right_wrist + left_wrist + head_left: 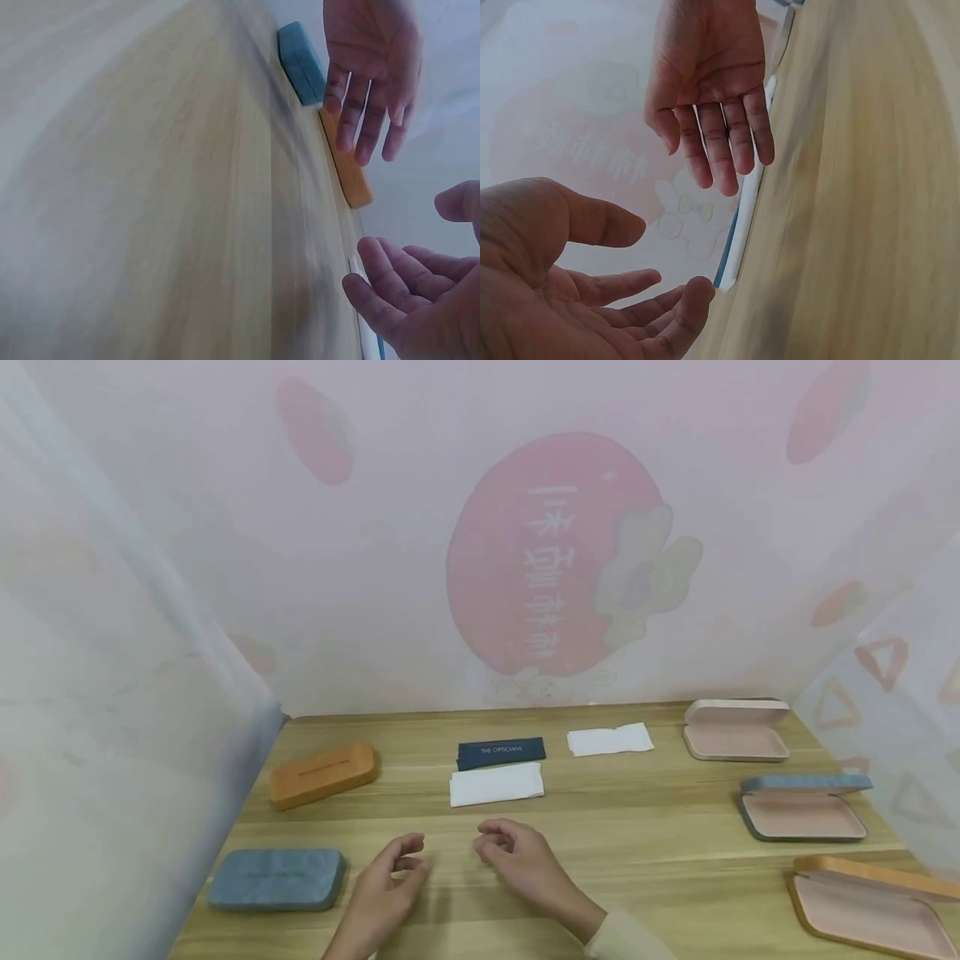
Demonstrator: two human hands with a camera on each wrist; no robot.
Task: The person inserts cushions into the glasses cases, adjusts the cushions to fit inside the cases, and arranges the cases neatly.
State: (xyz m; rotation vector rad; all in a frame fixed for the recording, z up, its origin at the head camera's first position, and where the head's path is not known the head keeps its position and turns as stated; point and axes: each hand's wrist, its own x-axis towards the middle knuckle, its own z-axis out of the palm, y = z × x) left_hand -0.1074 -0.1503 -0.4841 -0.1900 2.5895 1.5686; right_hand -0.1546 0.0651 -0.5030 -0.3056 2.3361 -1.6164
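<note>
Both hands hover over the front middle of the wooden table, facing each other with a gap between. My left hand [384, 887] holds nothing, its fingers loosely bent; the closed blue glasses case [276, 879] lies to its left. Empty too, my right hand [525, 866] has relaxed fingers just in front of a folded white cloth [497, 785]. Behind that cloth lies a folded dark blue cloth [501, 752] lettered "THE OPTICIANS". In the left wrist view, the right hand [714, 90] shows its palm; in the right wrist view, the left hand [373, 75] does likewise.
A closed orange glasses case [324, 776] lies at the back left. Another white cloth [611, 740] is at the back. Along the right side stand three open cases: pinkish-white [737, 742], blue [806, 816] and orange [873, 912]. Patterned fabric walls [375, 610] enclose the table.
</note>
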